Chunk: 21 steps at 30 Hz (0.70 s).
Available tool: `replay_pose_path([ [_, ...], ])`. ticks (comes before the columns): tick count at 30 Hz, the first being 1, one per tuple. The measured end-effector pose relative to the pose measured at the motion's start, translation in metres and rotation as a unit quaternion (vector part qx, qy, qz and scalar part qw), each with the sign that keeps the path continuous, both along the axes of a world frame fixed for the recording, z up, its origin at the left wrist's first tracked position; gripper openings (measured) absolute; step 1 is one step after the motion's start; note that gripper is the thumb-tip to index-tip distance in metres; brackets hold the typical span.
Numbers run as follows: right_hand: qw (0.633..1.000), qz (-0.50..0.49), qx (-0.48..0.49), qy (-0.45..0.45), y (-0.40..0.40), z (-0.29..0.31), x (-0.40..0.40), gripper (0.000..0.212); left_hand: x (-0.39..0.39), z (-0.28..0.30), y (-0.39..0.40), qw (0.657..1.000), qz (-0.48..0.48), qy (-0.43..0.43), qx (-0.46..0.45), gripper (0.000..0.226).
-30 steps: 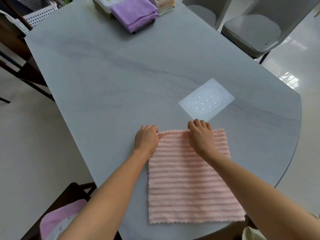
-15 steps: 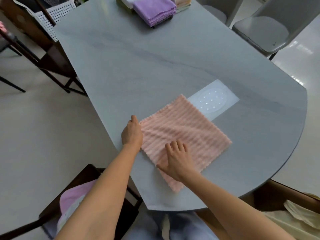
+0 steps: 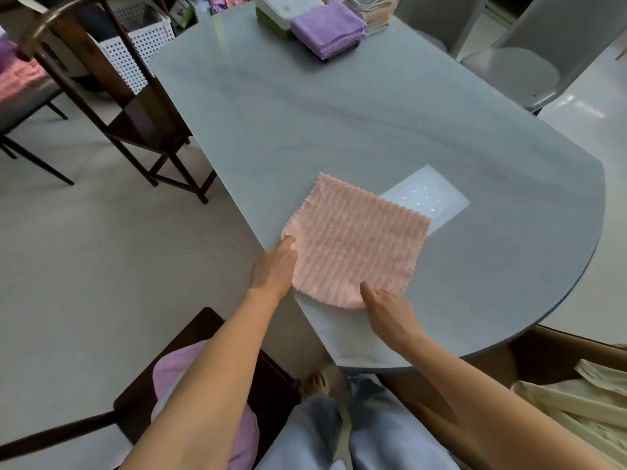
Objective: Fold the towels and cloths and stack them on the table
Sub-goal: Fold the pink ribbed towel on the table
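Note:
A pink ribbed cloth (image 3: 356, 239) lies on the grey table (image 3: 339, 123), turned at an angle near the table's left front edge. My left hand (image 3: 274, 266) is at its left corner, thumb on top and fingers hidden under the cloth. My right hand (image 3: 386, 307) pinches the near corner, thumb on the cloth. Between my hands the near edge bulges up, rounded. A stack of folded purple cloths (image 3: 327, 28) stands at the far end of the table, with other folded stacks (image 3: 369, 11) beside it.
A white mat (image 3: 437, 201) lies partly under the cloth's far side. To the left are a dark wooden chair (image 3: 135, 123) and a white perforated basket (image 3: 135, 45). A grey chair (image 3: 529, 62) stands far right. A pink cloth (image 3: 203, 385) lies on a chair below left, cream fabric (image 3: 576, 401) lower right.
The pink cloth has been turned and slid toward the table's left front edge. Both hands moved from its far edge to its near-left side, and that edge has lifted.

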State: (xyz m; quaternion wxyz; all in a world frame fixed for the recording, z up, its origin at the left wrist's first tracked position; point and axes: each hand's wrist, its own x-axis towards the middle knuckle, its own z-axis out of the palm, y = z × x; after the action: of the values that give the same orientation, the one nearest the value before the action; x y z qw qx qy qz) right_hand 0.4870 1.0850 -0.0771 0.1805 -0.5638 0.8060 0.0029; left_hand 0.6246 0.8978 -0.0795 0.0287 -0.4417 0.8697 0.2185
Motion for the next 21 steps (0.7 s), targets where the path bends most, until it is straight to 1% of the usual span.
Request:
replay_pose_path([
  [3,0.999,-0.015,0.006,-0.048,-0.001,0.004,0.0,0.021,0.01,0.009,-0.001,0.999,-0.012,-0.036,-0.011,0.029],
  [5,0.997,-0.015,-0.018,-0.07,0.005,0.004,0.002,0.024,0.013,0.012,-0.001,0.997,-0.039,-0.067,-0.02,0.032],
  [7,0.996,-0.015,-0.04,-0.084,0.012,0.002,0.001,0.026,0.01,0.014,-0.001,0.996,-0.057,-0.06,-0.017,0.036],
  [10,0.993,-0.025,-0.074,-0.091,0.014,0.001,0.0,0.019,0.007,0.015,-0.007,0.995,-0.09,-0.031,-0.008,0.039],
  [11,0.992,-0.028,-0.078,-0.094,0.014,0.0,0.002,0.02,0.01,0.014,-0.01,0.994,-0.103,-0.026,-0.003,0.039],
  [14,0.993,-0.032,-0.061,-0.091,0.015,-0.008,0.006,0.034,0.02,0.012,-0.013,0.992,-0.127,-0.021,-0.012,0.037],
  [16,0.996,-0.013,-0.045,-0.078,0.017,-0.011,0.007,0.037,0.023,0.012,-0.011,0.991,-0.131,-0.029,-0.025,0.034],
  [19,0.996,0.083,-0.037,-0.007,0.016,-0.01,0.011,0.026,0.022,0.014,-0.013,0.992,-0.114,-0.03,-0.037,0.027],
  [20,0.993,0.109,-0.033,0.011,0.015,-0.01,0.015,0.026,0.021,0.016,-0.013,0.993,-0.106,-0.026,-0.041,0.023],
  [21,0.992,0.124,-0.013,0.026,0.015,-0.012,0.019,0.03,0.019,0.017,-0.013,0.994,-0.1,-0.028,-0.046,0.019],
])
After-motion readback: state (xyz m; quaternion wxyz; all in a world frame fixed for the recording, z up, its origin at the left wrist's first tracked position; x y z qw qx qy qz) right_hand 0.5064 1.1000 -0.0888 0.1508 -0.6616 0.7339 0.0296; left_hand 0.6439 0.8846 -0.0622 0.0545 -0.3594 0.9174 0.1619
